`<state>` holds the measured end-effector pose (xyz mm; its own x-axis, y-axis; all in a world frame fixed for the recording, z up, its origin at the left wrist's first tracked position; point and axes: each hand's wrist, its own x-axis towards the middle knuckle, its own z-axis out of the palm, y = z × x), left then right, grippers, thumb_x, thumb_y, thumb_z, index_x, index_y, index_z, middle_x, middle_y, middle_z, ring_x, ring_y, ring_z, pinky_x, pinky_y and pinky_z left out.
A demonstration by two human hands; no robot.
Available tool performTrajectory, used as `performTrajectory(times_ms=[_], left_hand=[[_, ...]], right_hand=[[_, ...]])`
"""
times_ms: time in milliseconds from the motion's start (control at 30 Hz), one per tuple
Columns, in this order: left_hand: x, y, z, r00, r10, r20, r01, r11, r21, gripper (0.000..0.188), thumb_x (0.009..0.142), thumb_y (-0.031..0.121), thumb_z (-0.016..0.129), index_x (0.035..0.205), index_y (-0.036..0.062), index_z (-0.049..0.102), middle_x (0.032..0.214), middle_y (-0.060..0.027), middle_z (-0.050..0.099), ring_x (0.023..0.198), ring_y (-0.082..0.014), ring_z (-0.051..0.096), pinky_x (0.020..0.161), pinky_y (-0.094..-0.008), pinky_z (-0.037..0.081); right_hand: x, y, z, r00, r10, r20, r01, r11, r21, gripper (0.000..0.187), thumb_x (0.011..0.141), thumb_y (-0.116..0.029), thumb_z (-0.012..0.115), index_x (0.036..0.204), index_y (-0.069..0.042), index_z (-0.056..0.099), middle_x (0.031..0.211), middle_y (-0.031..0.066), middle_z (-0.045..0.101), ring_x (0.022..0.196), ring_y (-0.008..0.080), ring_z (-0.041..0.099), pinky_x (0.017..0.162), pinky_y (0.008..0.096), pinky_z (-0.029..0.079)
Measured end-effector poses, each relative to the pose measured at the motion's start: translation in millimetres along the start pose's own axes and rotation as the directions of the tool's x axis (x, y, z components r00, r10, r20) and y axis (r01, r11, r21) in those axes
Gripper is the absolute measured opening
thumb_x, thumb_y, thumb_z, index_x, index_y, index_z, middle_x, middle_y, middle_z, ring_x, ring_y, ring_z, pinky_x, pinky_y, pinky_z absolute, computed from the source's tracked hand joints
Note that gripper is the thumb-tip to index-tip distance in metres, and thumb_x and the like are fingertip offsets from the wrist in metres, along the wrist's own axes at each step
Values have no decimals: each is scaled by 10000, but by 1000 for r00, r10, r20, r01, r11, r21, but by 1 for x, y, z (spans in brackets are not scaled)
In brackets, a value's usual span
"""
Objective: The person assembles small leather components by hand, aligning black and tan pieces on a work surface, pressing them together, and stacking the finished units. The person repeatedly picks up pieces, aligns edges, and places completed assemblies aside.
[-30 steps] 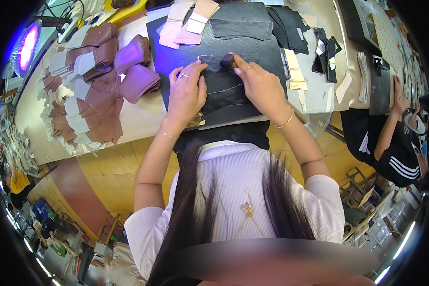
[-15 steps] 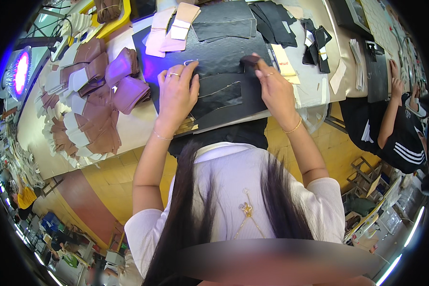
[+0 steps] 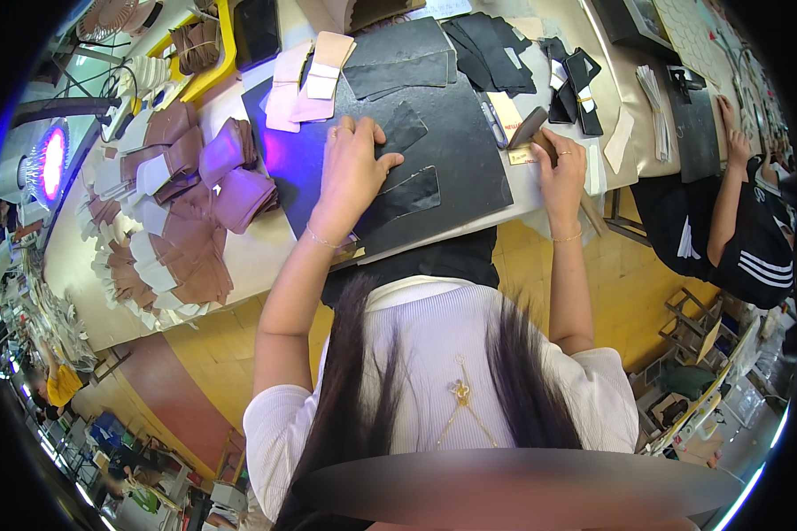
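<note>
My left hand (image 3: pixel 352 173) lies flat, fingers spread, on thin black cut pieces (image 3: pixel 406 193) that rest on a large black mat (image 3: pixel 456 155) on the table. Another black piece (image 3: pixel 405 128) pokes out beside its fingertips. My right hand (image 3: pixel 560 166) is off the mat's right edge, closed around a tool with a dark wedge-shaped head (image 3: pixel 530 126) and a wooden handle that sticks out below the wrist. A small tan card (image 3: pixel 520 157) lies next to that hand.
Stacks of brown and mauve leather pieces (image 3: pixel 181 248) cover the table's left. Pale pink pieces (image 3: pixel 303 84) and black cut parts (image 3: pixel 496 49) lie at the back. A purple lamp (image 3: pixel 49 164) glows far left. A person in black (image 3: pixel 739 234) sits to the right.
My right hand has left the black piece on the mat and moved right to the tool at the table's edge. My left hand stays pressed on the black pieces.
</note>
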<state>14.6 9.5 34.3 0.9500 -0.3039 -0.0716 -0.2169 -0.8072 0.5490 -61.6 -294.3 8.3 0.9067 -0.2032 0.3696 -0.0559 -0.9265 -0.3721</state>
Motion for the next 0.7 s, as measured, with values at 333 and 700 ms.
performTrajectory(times_ms=[333, 700], left_hand=[[-10, 18, -14, 994, -107, 16, 108, 990, -96, 309, 757, 153, 794, 980, 10, 636, 958, -183, 633, 935, -359, 616, 813, -432, 470], [-69, 29, -4, 989, -6, 147, 25, 992, -127, 411, 762, 119, 780, 1126, 35, 609, 947, -147, 580, 892, -346, 579, 803, -436, 467]], right_hand=[[63, -37, 25, 965, -261, 16, 250, 942, 224, 310, 827, -189, 738, 1115, -84, 690, 1144, 90, 620, 1088, 289, 560, 916, 410, 444], [134, -94, 63, 882, -341, 325, 370, 928, -30, 411, 760, -302, 783, 1103, -95, 693, 1055, 111, 631, 1037, 293, 603, 875, 472, 449]])
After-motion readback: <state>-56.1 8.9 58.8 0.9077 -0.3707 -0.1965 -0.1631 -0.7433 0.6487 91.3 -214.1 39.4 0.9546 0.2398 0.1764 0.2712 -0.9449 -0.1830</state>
